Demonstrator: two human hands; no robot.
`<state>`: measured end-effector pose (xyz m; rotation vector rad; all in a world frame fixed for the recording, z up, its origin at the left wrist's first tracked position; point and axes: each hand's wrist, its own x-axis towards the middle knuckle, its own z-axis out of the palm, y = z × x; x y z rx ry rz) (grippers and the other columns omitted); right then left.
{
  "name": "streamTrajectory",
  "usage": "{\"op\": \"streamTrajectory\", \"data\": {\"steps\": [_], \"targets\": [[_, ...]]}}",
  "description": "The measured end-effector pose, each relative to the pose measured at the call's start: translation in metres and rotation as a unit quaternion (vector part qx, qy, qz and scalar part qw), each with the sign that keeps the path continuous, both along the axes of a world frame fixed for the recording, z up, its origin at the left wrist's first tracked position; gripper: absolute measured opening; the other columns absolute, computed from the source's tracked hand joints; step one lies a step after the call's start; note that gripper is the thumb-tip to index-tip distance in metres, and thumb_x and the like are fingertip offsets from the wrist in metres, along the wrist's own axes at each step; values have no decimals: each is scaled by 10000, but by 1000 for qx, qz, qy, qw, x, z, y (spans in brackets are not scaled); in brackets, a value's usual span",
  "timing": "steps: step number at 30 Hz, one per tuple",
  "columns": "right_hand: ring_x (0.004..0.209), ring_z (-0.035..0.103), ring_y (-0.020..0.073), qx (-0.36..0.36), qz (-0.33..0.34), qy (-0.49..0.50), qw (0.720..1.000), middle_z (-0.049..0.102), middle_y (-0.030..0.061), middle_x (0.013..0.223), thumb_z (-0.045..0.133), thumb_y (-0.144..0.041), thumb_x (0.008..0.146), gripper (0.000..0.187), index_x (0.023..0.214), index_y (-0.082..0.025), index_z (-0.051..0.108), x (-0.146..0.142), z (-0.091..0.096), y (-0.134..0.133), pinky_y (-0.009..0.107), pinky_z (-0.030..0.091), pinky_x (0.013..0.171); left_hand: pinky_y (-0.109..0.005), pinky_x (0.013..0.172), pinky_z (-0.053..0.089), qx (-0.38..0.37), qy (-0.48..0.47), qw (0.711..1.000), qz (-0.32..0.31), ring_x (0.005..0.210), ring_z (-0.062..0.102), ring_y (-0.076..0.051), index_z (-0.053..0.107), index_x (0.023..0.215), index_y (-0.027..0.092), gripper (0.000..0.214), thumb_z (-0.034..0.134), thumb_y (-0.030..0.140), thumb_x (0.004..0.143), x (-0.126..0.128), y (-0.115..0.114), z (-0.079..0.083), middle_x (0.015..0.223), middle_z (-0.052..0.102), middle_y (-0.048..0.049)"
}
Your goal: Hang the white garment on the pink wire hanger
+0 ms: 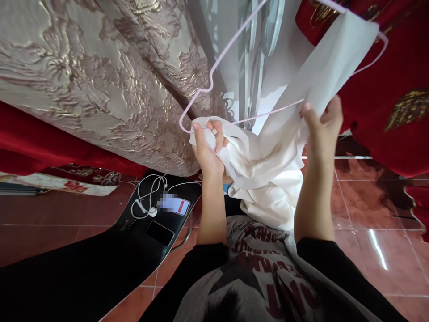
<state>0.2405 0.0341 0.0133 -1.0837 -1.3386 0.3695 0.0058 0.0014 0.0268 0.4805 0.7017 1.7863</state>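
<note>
A thin pale pink hanger (233, 38) hangs tilted in front of me, its top beyond the upper edge of the view. White cloth (321, 67) is draped over its right side, and the lower folds bunch down toward my lap. My left hand (210, 154) is closed on the cloth at the hanger's lower left corner, with the thumb against the wire. Slightly blurred, my right hand (322, 129) pinches the right edge of the cloth near the hanger's bottom bar. Some of its fingers are hidden behind the fabric.
Embossed beige-silver fabric (134, 89) hangs close on the left, and red cloth with gold decoration (385, 89) on the right. A black chair (100, 255) at lower left bears a lit phone (181, 206), a dark phone (160, 233) and white earphones (153, 211). Red tiles (365, 197) cover the floor.
</note>
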Motion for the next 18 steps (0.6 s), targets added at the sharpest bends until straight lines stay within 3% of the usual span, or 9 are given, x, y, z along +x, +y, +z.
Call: {"op": "streamTrajectory", "data": {"steps": [5, 8, 13, 15, 18], "targets": [[786, 572, 155, 45, -161, 31, 985, 548, 35, 858, 607, -591, 883, 397, 921, -204, 530, -39, -14, -4, 370, 521, 764, -204, 426, 352, 51, -2, 999, -13, 381, 204, -46, 580, 735, 174, 454, 407, 396, 1091, -7, 0, -2, 720, 566, -18], [635, 473, 121, 42, -197, 86, 976, 474, 18, 717, 563, -452, 922, 303, 780, -213, 443, -43, -11, -6, 323, 436, 646, -218, 429, 359, 56, 6, 998, -18, 379, 218, -38, 590, 737, 179, 412, 522, 437, 1050, -10, -1, -3, 727, 565, -16], [637, 418, 109, 72, -184, 89, 976, 429, 22, 678, 532, -300, 826, 201, 687, -203, 424, -34, 6, -8, 301, 396, 641, -213, 422, 332, 22, 15, 1000, -13, 383, 201, -45, 551, 739, 181, 446, 419, 429, 1086, -7, -2, -2, 725, 556, -11], [644, 447, 107, 55, -131, 82, 987, 463, 33, 667, 533, -266, 787, 158, 663, -189, 471, -30, 22, -13, 292, 374, 629, -216, 421, 320, 14, 10, 1000, -16, 381, 200, -47, 545, 743, 177, 452, 390, 413, 1095, -6, -3, -1, 729, 556, -12], [549, 409, 71, -28, -32, 64, 997, 461, 20, 602, 519, -216, 764, 117, 658, -170, 503, -21, 59, -23, 271, 289, 531, -221, 425, 315, 24, -3, 1000, -17, 372, 209, -46, 551, 743, 173, 445, 409, 411, 1091, -6, -3, 1, 717, 554, -9]]}}
